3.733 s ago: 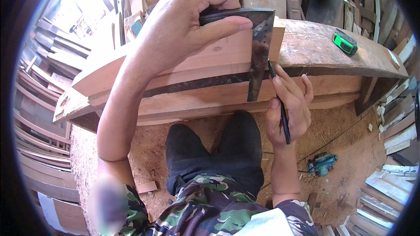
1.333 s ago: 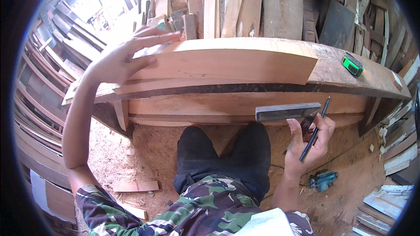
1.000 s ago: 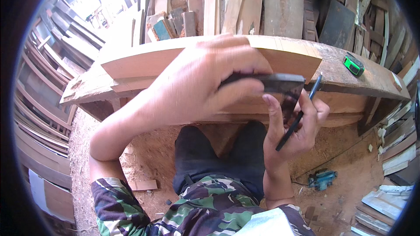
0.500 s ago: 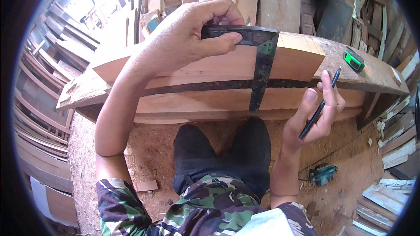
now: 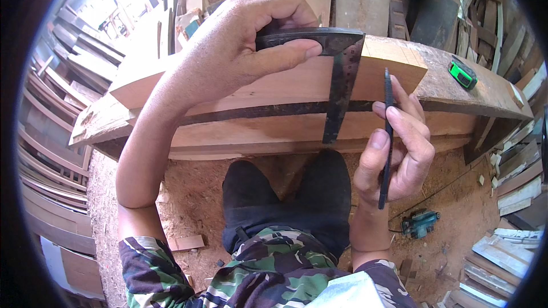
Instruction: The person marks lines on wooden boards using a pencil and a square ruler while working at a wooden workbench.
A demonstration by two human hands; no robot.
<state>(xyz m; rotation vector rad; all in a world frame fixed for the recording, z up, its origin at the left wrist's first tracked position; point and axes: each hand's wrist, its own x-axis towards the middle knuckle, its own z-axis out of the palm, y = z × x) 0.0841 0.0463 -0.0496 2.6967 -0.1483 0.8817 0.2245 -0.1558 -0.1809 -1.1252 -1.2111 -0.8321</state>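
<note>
My left hand [image 5: 240,51] grips the stock of a dark metal try square [image 5: 342,80] and presses it onto the top edge of a pale wooden plank [image 5: 274,88]. The square's blade hangs down across the plank's front face. My right hand [image 5: 397,148] holds a dark pencil [image 5: 387,137] upright, its tip near the plank's face just right of the blade. The plank lies on a rough wooden workbench [image 5: 456,88].
A green tape measure [image 5: 462,74] lies on the bench at the right. A teal power tool [image 5: 419,222] with a cord sits on the sawdust floor [image 5: 194,194]. Stacked boards [image 5: 51,137] line the left, back and right sides. Wood offcuts [image 5: 185,242] lie by my legs.
My left hand went from the plank's far left end to the try square and set it on the plank's top edge. My right hand let go of the square and brought the pencil toward the blade.
</note>
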